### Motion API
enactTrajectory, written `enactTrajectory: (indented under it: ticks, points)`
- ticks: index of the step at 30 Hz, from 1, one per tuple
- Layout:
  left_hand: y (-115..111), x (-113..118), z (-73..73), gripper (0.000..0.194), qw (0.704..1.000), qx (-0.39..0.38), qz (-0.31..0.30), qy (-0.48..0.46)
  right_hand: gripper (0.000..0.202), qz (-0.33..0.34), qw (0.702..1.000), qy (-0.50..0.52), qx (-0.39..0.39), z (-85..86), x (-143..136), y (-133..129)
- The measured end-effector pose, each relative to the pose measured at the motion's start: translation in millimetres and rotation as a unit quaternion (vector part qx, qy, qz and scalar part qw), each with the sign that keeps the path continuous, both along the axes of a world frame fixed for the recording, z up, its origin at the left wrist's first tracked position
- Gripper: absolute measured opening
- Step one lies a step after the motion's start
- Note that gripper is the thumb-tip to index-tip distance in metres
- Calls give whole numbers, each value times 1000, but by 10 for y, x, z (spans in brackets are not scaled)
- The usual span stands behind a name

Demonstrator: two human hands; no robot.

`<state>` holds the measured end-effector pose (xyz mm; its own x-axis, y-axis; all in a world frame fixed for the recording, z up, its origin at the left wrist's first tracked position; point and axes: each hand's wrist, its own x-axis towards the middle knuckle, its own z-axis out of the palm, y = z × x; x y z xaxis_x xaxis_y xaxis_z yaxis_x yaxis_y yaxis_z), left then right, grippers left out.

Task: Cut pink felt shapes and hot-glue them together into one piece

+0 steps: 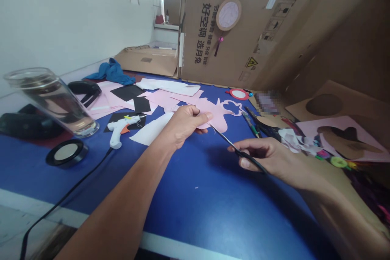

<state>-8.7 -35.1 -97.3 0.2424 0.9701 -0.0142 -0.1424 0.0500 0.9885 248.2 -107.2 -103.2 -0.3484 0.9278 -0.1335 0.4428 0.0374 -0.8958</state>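
My left hand (190, 120) pinches a pink paper cutout (217, 117) between thumb and fingers, above the blue table (195, 207). The cutout has an irregular, curved outline. In my right hand (258, 154) are black-handled scissors (227, 139), which point up and left. Their tip touches or lies very near the paper's lower edge, beside my left thumb. A pink star-shaped outline piece (234, 107) lies just behind the cutout.
At left are a glass of liquid (61, 107), a black round lid (67, 152) and a white glue gun (120, 130) with its cord. Paper scraps (155, 128) lie behind my left hand. A cardboard box (210, 48) stands at the back; craft pieces (338, 162) lie right.
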Motion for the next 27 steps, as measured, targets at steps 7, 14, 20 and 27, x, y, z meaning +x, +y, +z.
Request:
enactTrajectory:
  ticks: [7, 14, 20, 27]
  points:
    - [50, -48, -40, 42, 998, 44, -31, 18, 61, 2, 1000, -5, 0, 12, -3, -14]
    - [95, -108, -68, 43, 994, 80, -75, 24, 59, 22, 1000, 1, -3, -6, -3, 0]
    - [115, -149, -70, 40, 988, 91, -113, 48, 52, 47, 999, 5, -18, 17, -21, 2]
    - [82, -187, -15, 34, 984, 90, -142, 66, 54, 54, 998, 1, -35, 50, -46, -20]
